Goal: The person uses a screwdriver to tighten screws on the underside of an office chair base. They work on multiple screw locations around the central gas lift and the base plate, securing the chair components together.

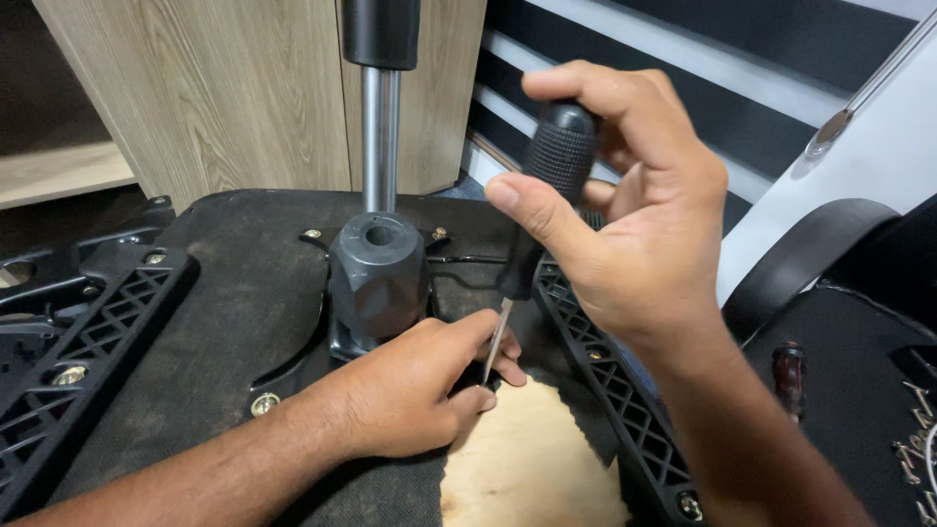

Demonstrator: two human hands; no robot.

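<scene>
My right hand (634, 224) grips the black ribbed handle of a screwdriver (556, 156), held nearly upright with its thin metal shaft (496, 344) pointing down. My left hand (415, 390) rests on the underside of an upturned office chair seat (244, 293), fingertips pinched around the shaft's tip, which hides whatever is under it. Just left of the tip stands the black seat mechanism (379, 273) with a round socket on top. Behind it rises a chrome gas-lift column (381, 137).
Black lattice armrest brackets lie at the left (88, 351) and the right (605, 381) of the seat, with screws in them. A torn patch shows pale wood (532, 459). A second dark seat (859, 371) with loose screws (917, 439) and a dark-red handle (789, 376) lies right. Wooden panels stand behind.
</scene>
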